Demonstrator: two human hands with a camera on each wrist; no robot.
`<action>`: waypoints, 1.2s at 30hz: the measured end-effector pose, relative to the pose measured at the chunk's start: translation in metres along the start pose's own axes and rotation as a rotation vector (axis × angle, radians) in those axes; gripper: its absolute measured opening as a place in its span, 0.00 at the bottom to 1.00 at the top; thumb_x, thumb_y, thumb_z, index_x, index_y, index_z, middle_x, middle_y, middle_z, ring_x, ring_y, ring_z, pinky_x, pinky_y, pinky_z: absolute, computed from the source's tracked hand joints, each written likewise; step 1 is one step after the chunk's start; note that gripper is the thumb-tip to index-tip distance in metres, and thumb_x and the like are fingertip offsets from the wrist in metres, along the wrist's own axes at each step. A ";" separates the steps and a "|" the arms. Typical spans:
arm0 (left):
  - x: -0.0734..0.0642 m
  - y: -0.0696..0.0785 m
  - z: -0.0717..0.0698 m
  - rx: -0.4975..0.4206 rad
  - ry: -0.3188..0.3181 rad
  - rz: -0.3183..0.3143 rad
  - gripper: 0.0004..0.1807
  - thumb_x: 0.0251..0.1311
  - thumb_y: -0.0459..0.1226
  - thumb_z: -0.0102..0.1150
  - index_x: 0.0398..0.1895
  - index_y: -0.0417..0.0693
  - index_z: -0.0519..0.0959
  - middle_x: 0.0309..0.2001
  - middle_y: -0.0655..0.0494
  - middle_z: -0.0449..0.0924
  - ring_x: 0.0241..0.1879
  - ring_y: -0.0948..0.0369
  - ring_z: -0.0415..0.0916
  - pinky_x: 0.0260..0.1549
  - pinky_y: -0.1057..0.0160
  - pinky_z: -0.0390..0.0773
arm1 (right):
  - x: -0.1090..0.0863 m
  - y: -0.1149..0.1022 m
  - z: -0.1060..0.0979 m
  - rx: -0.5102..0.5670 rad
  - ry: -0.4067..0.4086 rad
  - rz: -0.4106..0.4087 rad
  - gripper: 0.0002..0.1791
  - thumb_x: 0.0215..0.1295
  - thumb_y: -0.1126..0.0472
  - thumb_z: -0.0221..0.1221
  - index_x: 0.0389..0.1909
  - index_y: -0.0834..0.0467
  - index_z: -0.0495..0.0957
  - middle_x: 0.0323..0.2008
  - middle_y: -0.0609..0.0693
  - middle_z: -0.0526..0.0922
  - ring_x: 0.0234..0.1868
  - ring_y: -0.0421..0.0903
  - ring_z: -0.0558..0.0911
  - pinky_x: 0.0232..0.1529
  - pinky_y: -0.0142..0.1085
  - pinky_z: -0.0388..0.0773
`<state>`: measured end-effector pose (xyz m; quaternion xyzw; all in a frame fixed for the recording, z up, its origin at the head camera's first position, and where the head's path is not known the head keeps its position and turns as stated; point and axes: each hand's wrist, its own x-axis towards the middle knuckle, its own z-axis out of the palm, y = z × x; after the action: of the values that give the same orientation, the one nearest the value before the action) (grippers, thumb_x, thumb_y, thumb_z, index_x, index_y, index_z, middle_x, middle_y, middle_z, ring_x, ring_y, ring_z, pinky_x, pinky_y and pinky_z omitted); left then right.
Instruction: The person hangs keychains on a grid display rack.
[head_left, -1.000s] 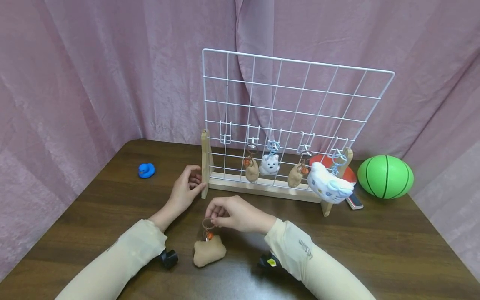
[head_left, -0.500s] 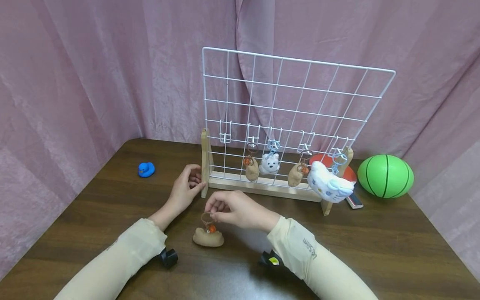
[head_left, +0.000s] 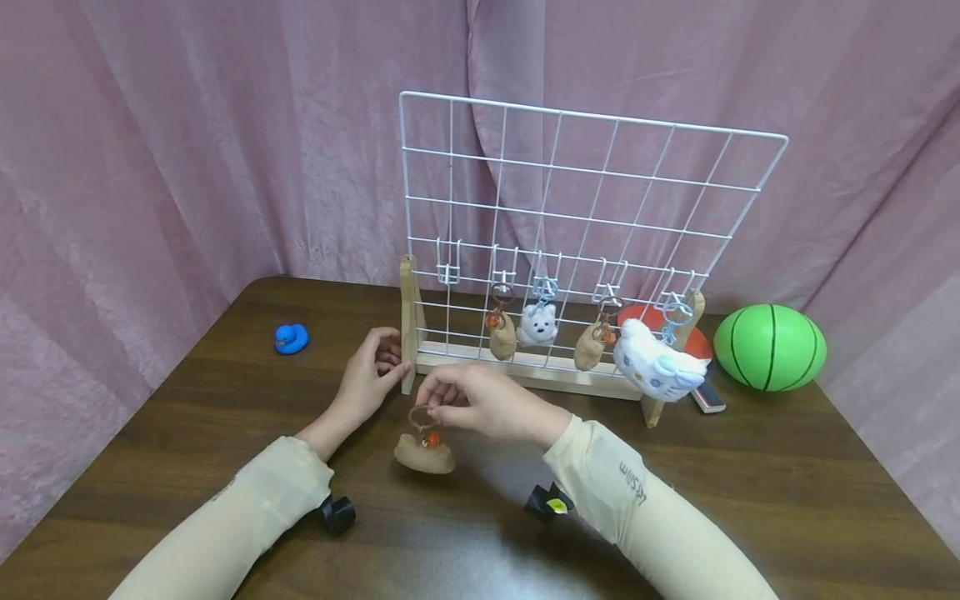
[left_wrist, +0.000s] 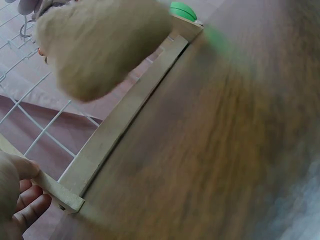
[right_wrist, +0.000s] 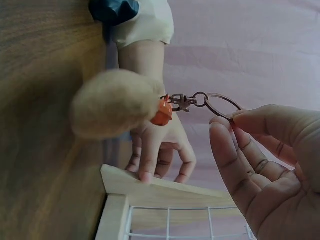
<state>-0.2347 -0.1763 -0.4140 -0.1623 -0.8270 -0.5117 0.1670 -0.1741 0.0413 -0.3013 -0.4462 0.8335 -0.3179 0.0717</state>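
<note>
A tan plush keychain (head_left: 424, 455) dangles from its bronze ring (right_wrist: 224, 103), which my right hand (head_left: 483, 400) pinches between thumb and fingertips in front of the rack. An orange bead (right_wrist: 162, 113) sits between ring and plush; in the left wrist view, the blurred plush covers part of the rack. My left hand (head_left: 369, 372) grips the wooden side post (head_left: 409, 333) at the left end of the white wire grid rack (head_left: 577, 174). Along the grid hang several white hooks, the leftmost hook (head_left: 448, 273) bare, the others carrying tan keychains, a white bear keychain (head_left: 537, 324) and a white cat plush (head_left: 656, 367).
A blue rubber duck (head_left: 290, 338) sits to the left on the brown wooden table (head_left: 465, 533). Right of the rack lies a green ball (head_left: 770, 347), near a red round object (head_left: 697, 344) and a small dark, white-edged item (head_left: 708, 397). Pink curtains (head_left: 225, 150) hang behind.
My right hand has lifted the tan keychain upward and slightly toward the rack, and the plush has swung and turned edge-on. The left hand stays on the post.
</note>
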 end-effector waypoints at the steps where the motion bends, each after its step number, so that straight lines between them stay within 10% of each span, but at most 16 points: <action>1: 0.000 0.000 0.000 0.002 0.001 0.001 0.25 0.56 0.25 0.62 0.57 0.34 0.66 0.41 0.38 0.76 0.39 0.50 0.76 0.35 0.77 0.77 | 0.000 0.000 -0.002 -0.003 0.002 -0.002 0.06 0.64 0.66 0.59 0.41 0.58 0.79 0.35 0.49 0.85 0.37 0.38 0.81 0.42 0.25 0.79; 36: 0.000 0.003 -0.001 0.004 -0.021 -0.032 0.25 0.58 0.26 0.62 0.58 0.37 0.65 0.42 0.39 0.76 0.40 0.51 0.76 0.35 0.76 0.77 | 0.022 -0.006 -0.073 0.016 0.122 0.113 0.07 0.65 0.68 0.58 0.43 0.61 0.78 0.36 0.54 0.83 0.35 0.42 0.82 0.40 0.29 0.81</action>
<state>-0.2329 -0.1762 -0.4111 -0.1540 -0.8322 -0.5109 0.1505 -0.2127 0.0553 -0.2362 -0.3778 0.8576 -0.3466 0.0422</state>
